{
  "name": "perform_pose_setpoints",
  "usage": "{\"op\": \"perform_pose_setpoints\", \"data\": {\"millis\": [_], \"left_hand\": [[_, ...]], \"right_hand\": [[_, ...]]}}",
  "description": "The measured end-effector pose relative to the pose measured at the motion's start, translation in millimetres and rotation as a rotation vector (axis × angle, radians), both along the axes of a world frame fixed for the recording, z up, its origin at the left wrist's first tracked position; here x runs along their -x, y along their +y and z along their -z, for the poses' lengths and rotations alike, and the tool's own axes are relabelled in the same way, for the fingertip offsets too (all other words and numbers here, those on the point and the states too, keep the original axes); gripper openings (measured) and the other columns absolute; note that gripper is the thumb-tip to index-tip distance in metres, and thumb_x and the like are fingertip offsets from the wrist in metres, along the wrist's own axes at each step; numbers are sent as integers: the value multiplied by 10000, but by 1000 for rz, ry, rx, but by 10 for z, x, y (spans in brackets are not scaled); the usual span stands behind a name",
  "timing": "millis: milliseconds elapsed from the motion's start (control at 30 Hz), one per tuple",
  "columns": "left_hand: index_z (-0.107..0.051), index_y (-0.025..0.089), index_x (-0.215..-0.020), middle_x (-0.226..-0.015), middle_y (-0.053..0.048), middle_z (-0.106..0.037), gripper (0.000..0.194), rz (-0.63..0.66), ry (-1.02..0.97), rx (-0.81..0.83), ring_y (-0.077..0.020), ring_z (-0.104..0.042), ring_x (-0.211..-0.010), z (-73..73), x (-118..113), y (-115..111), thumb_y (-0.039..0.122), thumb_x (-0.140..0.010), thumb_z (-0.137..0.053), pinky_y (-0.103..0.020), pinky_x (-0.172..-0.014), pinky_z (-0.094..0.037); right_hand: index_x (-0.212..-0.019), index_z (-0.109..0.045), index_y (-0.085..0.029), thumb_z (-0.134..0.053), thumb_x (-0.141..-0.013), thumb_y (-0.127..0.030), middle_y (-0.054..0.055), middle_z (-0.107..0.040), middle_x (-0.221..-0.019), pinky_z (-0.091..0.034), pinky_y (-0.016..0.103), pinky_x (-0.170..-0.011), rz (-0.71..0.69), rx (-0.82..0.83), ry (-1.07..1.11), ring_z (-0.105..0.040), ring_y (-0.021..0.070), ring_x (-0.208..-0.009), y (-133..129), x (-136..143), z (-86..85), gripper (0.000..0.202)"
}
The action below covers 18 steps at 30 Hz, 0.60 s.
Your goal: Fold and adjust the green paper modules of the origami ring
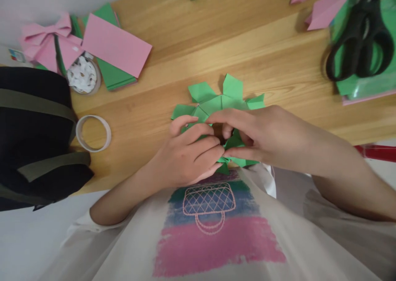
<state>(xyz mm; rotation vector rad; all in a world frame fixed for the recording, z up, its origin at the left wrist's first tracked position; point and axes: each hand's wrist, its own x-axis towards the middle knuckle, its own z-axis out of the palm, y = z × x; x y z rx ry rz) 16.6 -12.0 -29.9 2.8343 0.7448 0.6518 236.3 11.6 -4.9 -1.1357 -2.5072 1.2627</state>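
A ring of folded green paper (210, 104), with pointed flaps standing out around its rim, lies at the table's front edge close to my body. My left hand (194, 151) lies over its left and near side, fingers curled onto the paper. From the right, my right hand (247, 132) reaches across it, with thumb and fingers bent down onto the near part of the ring. The fingertips of both hands come together near the middle. Part of the ring is hidden under the hands.
At left are a black bag (34, 136), a tape roll (93, 133), a round container of white scraps (83, 75), a pink paper bow (51, 39) and stacked pink and green paper (117, 46). Black scissors (360, 41) and folded pink pieces (328, 10) lie at right.
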Motion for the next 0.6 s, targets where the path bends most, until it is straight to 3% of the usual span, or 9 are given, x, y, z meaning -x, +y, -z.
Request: {"op": "perform_pose_setpoints", "data": {"millis": [267, 467, 600], "left_hand": [[-618, 229, -960, -914, 42, -755, 106, 15, -3, 29, -192, -642, -959, 34, 26, -2, 306, -915, -675, -430, -986, -383], [-622, 213, -960, -926, 26, -765, 111, 17, -55, 83, -196, -645, -951, 40, 29, 5, 282, -907, -690, -436, -970, -381], [-622, 219, -992, -939, 32, -766, 111, 11, -52, 74, -190, -646, -950, 46, 38, 0, 291, -921, -668, -428, -983, -383]], "right_hand": [[-1023, -613, -235, -720, -808, -245, -53, -685, -793, -334, 265, -522, -36, -12, -11, -533, 109, -542, 96, 33, 7, 240], [-932, -578, -245, -774, -761, -229, -26, -673, -833, -353, 276, -540, 27, -25, -2, -541, 129, -602, 27, 21, -14, 261], [-824, -626, -227, -667, -853, -220, 5, -639, -926, -357, 265, -572, 54, -115, 40, -544, 117, -647, -90, -13, 5, 51]]}}
